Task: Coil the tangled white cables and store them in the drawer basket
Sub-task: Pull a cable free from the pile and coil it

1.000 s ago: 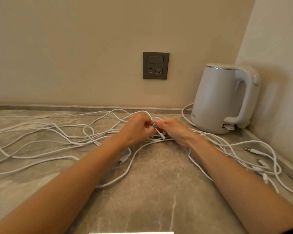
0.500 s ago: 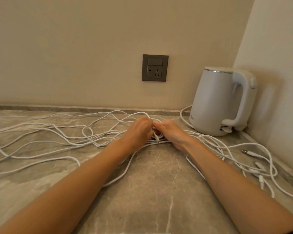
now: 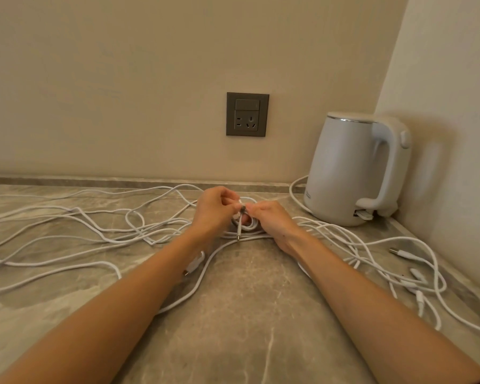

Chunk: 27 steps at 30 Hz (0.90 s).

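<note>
Cable-work left of the white plastic kettle (image 3: 349,173): left hand (image 3: 215,214) and right hand (image 3: 272,221) both pinch one tangled white cable (image 3: 252,225), connector (image 3: 239,234) dangling, loops (image 3: 94,221) sprawling.

Head view looks forward-down (close) over the countertop (image 3: 247,314).

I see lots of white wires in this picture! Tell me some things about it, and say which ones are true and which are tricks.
1. The left hand and right hand both pinch a white cable between them. True.
2. The kettle stands on the left. False: it stands on the right, in the corner.
3. Nothing is plugged into the wall socket. True.
4. The white cables are all neatly coiled. False: most sprawl loose over the counter.
</note>
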Tool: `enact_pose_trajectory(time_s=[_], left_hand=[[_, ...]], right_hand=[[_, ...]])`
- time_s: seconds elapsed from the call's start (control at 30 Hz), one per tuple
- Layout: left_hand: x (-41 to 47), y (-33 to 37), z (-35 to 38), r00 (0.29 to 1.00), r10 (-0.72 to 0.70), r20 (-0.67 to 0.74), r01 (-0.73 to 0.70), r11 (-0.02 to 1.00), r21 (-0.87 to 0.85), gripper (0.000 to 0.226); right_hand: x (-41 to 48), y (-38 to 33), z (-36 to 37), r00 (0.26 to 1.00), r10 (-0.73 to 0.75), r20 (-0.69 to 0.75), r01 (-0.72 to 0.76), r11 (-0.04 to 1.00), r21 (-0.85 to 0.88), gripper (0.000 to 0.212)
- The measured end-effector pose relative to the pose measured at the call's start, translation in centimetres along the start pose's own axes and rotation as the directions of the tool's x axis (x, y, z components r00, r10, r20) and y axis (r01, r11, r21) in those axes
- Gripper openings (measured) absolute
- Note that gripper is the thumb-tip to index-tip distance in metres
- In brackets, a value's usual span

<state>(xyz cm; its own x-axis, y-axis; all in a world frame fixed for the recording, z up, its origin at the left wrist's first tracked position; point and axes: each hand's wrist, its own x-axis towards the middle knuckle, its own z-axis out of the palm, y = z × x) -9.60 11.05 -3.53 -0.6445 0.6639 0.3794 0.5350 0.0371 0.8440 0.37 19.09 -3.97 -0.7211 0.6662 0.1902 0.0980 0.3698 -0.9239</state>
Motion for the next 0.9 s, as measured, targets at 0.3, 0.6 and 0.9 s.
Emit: enact_pose_trajectory(time_s=[0.3,0.6,0.9], left_hand=[[0.4,0.5,-1.4,0.986,0.096,0.136,-0.120,0.977,0.177,0.014],[0.6,0.5,-1.3,0.977,0.012,0.211,-0.045,0.987,0.154,0.013],[0.3,2.0,-1.0,0.994,0.025,0.103,-0.034,0.996,0.088,0.007]], right_hand=[[0.0,0.2,0.5,0.994,-0.098,-0.054,0.096,0.994,-0.043,0.030],[-0.2,0.2,0.7,0.995,-0.086,-0.056,0.090,0.993,0.073,0.026],[0.3,-0.2,0.1,0.993,-0.069,-0.094,0.095,0.947,0.307,0.036]])
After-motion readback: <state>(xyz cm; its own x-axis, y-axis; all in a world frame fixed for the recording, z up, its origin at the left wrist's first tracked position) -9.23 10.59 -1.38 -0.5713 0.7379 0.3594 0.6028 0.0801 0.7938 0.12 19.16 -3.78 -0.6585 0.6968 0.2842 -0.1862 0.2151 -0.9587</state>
